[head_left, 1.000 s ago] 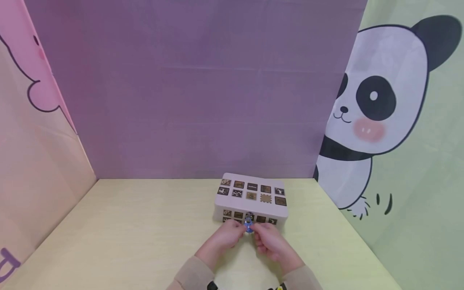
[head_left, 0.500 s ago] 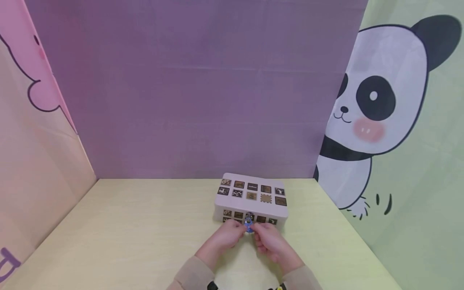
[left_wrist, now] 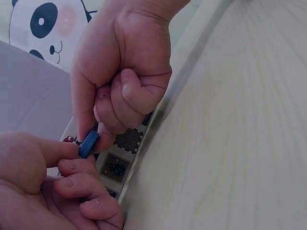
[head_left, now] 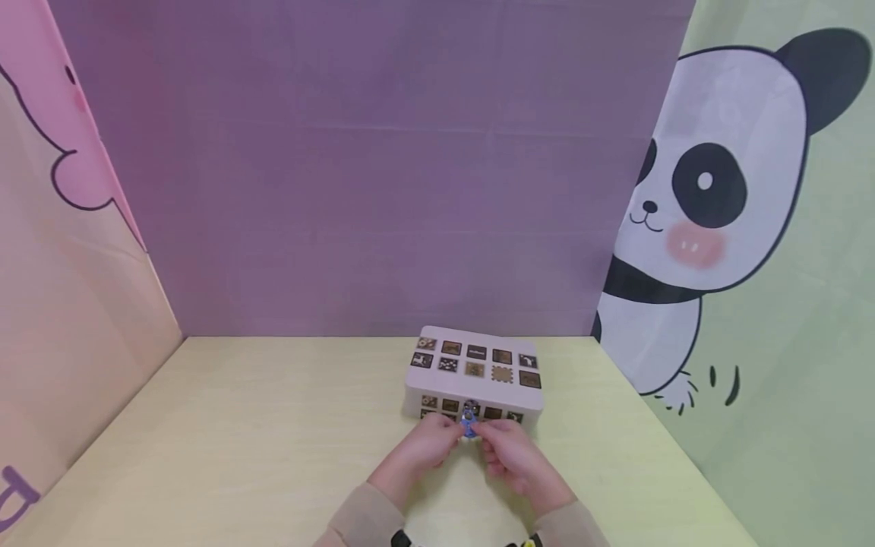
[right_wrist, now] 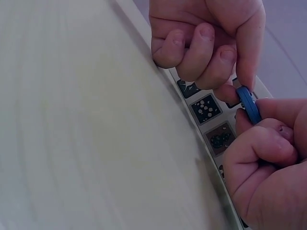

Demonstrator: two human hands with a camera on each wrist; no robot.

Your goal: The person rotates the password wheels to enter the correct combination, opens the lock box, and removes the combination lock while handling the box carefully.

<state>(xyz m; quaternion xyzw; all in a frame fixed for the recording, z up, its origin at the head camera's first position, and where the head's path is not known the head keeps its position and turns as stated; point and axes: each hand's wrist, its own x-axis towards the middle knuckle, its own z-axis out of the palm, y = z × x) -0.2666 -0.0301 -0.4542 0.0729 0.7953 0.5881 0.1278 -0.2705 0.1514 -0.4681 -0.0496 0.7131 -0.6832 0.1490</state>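
Observation:
A small blue padlock (head_left: 469, 424) hangs at a metal clasp on the front of a white box (head_left: 478, 391) printed with dark picture squares. My left hand (head_left: 429, 441) pinches one side of its blue body between thumb and forefinger. From the opposite side, my right hand (head_left: 509, 450) pinches it too. In the left wrist view the padlock's blue edge (left_wrist: 88, 144) shows between both hands' fingertips. The same edge (right_wrist: 249, 104) appears in the right wrist view, the other fingers of both hands curled in beside it. Fingertips hide much of the padlock.
The box stands toward the back right of a pale wooden table (head_left: 273, 441). A purple backdrop (head_left: 376, 167) rises behind the table. A panda print (head_left: 738, 175) covers the right wall, and a pink cartoon (head_left: 89, 178) marks the left one.

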